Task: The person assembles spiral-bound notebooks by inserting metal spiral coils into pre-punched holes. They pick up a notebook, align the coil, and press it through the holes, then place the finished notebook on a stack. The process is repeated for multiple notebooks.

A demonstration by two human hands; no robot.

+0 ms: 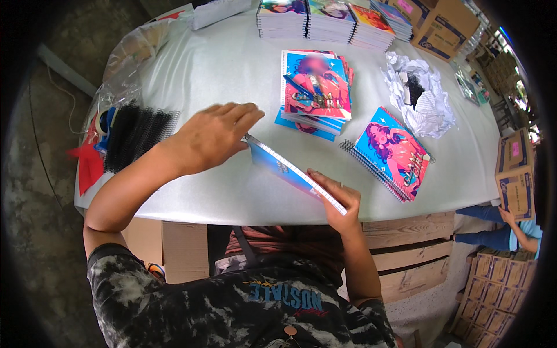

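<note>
The table is covered in pale grey sheeting, and its near edge curves just under both hands; between that edge and the stacks farther back lies a broad bare stretch, widest at the middle and left. The left hand and right hand are apart, each closed on one end of a notebook held on edge above the near part of the table, slanting from upper left down to lower right. The left fingers pinch its upper end and the right hand cups its lower end. It shows a blue cover and a white punched strip along its upper long edge; whether it touches the table cannot be told. Just beyond it sits a stack of bright blue and pink covers with a blue pen on top. To the right lies a smaller spiral-bound pile, near the right hand. Crumpled paper lies past that. A bundle of black coils rests at the left edge, close behind the left forearm. More stacks line the far edge, beside cardboard boxes. Another person crouches low at the right among cartons.
</note>
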